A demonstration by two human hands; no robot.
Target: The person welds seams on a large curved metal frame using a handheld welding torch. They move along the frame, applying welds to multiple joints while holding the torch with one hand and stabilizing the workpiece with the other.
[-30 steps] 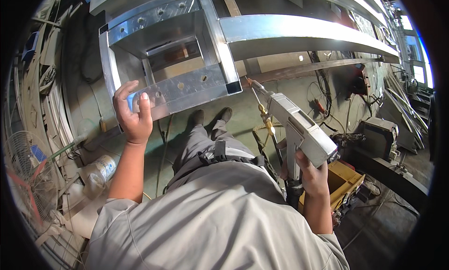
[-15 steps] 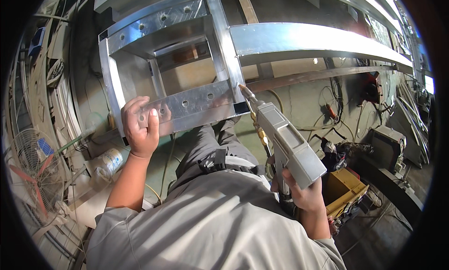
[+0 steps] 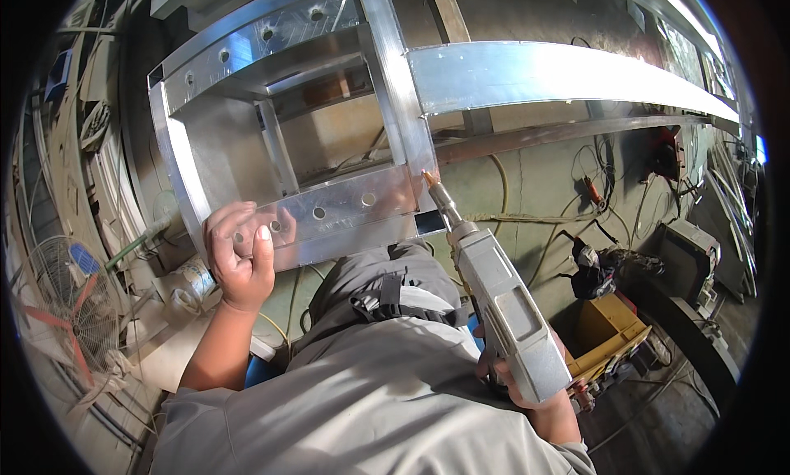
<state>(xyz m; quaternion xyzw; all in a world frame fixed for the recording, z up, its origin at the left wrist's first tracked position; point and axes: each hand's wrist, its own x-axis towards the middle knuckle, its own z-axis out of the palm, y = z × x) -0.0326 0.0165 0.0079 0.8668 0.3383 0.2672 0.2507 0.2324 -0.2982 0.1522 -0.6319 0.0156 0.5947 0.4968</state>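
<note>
Your left hand (image 3: 239, 257) closed around the near edge of the aluminium frame (image 3: 329, 216), your right hand (image 3: 527, 384) gripping the grey welding gun (image 3: 502, 310), its copper tip (image 3: 429, 179) touching the frame's corner joint.

The frame (image 3: 329, 220) is bare metal, bright and smooth, with glossy faces that mirror the light. The handheld tool (image 3: 506, 315) at 5 o'clock has a matt grey metal body and a coppery tip. The shirt (image 3: 370, 409) is soft grey cloth.

Silver metal frame (image 3: 329, 216), grey tool (image 3: 506, 310), yellow box (image 3: 609, 339).
</note>
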